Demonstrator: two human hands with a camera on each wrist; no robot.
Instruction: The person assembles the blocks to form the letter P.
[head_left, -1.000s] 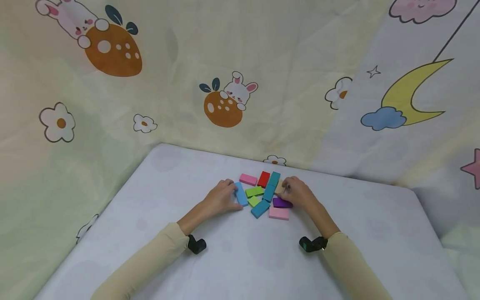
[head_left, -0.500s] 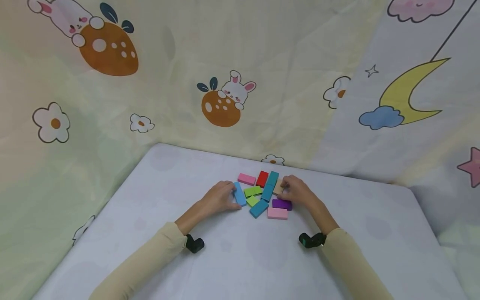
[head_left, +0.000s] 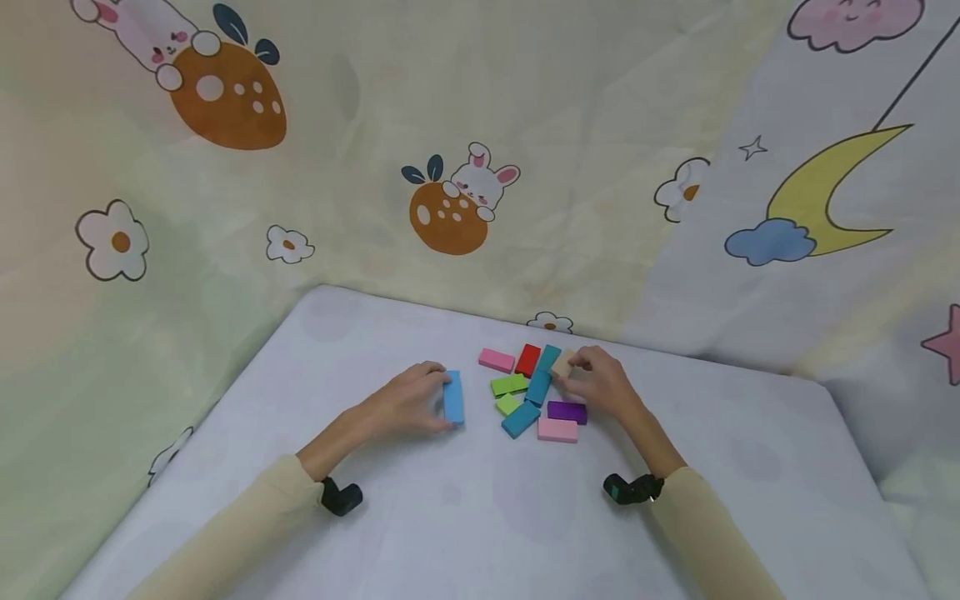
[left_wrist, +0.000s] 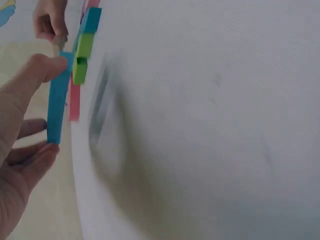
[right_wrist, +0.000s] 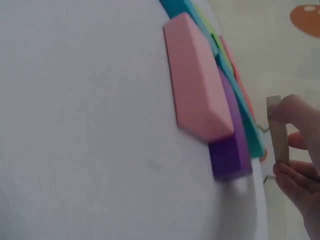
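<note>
A light blue block is pinched between the thumb and fingers of my left hand, left of the pile. The left wrist view shows this blue block raised off the table, its shadow below. My right hand pinches a tan wooden block by its ends at the pile's right side. In the right wrist view the tan block is also off the surface. Near that hand lie a purple block and a light pink block.
The pile on the white table also has teal blocks, lime green blocks, a red block and a pink block. Behind the table's far edge hangs a patterned cloth.
My left hand has moved left, carrying the light blue block away from the pile. The right hand now has the tan block lifted slightly, having shifted only a little.
</note>
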